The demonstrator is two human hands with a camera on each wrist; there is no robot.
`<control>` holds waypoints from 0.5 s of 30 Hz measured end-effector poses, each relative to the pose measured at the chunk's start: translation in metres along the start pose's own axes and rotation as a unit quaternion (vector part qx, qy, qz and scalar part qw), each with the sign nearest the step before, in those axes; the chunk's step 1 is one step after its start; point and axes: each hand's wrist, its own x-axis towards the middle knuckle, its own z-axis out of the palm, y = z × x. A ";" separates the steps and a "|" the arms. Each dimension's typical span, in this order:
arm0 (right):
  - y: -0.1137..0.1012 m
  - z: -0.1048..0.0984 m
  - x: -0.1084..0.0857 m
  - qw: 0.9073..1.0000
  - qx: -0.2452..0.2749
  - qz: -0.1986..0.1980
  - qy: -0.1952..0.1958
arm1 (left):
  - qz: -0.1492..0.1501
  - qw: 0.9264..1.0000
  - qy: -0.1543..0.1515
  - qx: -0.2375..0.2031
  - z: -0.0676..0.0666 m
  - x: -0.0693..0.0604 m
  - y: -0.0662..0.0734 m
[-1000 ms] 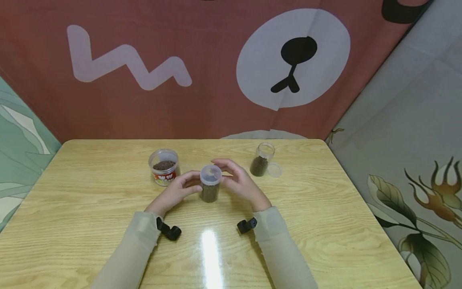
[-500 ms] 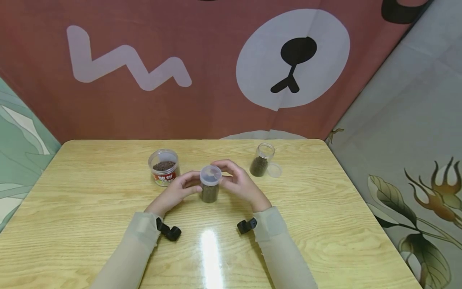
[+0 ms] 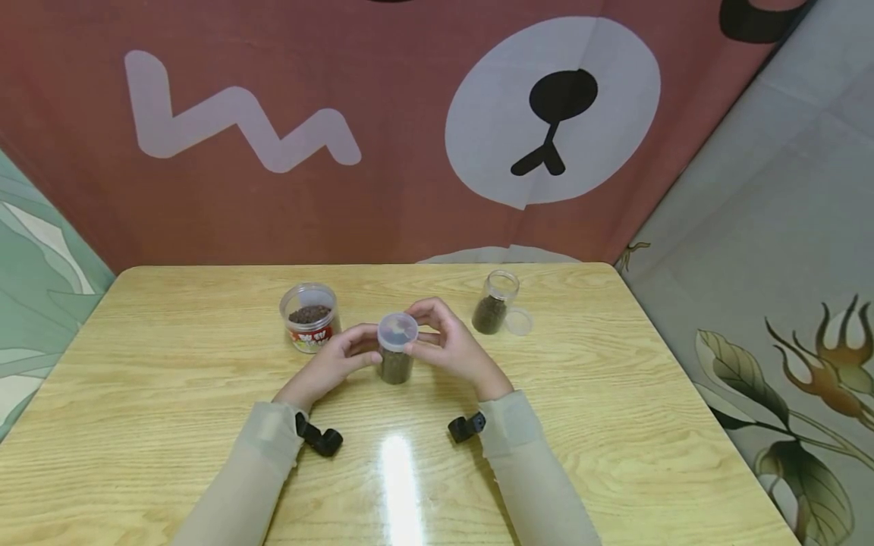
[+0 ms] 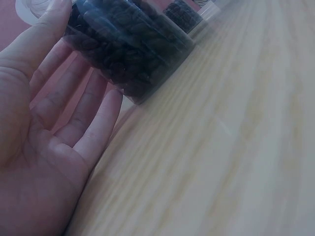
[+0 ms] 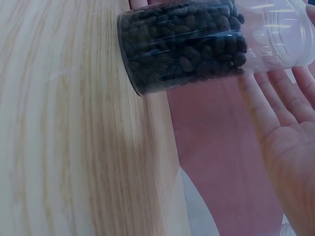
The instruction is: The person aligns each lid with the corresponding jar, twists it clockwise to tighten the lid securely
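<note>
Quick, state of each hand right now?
Left hand: holding the lidded jar by its side.
Right hand: holding the same jar near its lid.

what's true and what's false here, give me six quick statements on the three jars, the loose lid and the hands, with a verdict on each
1. The lidded jar is between the left hand and the right hand. True.
2. The lidded jar is empty. False: dark pieces fill part of it.
3. A loose lid lies on the table beside the open jar on the right. True.
4. The open jar on the right lies on its side. False: it stands upright.
5. The red-labelled jar is open at the top. True.
6. The red-labelled jar is to the right of the lidded jar in the head view. False: it is to the left.
</note>
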 end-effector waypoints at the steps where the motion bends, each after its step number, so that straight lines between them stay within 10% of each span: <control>1: 0.000 0.000 0.000 1.000 0.000 0.000 0.000 | 0.000 1.000 0.000 0.000 0.000 0.000 0.000; 15: 0.001 -0.002 -0.001 0.999 -0.019 -0.024 -0.016 | -0.005 1.000 -0.001 0.001 0.000 -0.001 0.000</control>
